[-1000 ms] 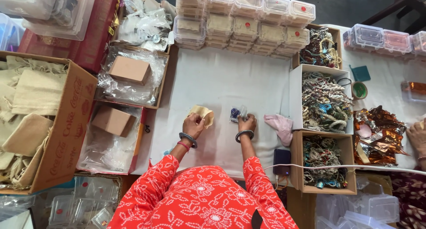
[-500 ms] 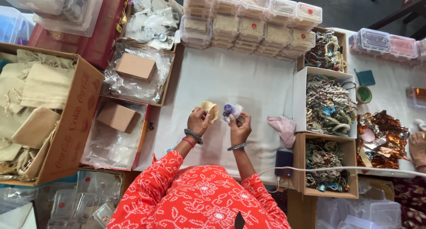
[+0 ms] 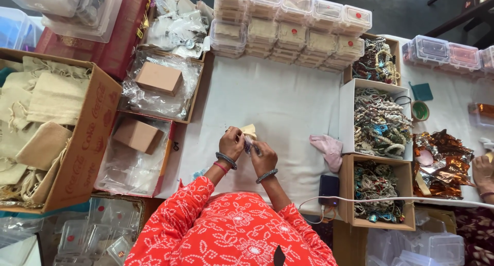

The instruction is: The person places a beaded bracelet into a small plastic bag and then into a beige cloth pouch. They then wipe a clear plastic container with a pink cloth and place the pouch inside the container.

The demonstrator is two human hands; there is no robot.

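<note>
Beige pouch (image 3: 249, 130) betw. left hand (image 3: 231, 143); right hand (image 3: 263, 157)

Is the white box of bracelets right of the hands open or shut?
Open: the white box has no lid on, and its heaped bracelets show from above.

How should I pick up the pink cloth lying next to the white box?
Probably pinch the pink cloth at its raised, crumpled middle, coming straight down from above. It lies loose on the white table cover, and the white box blocks its right side, so a top grip looks easiest.
</note>
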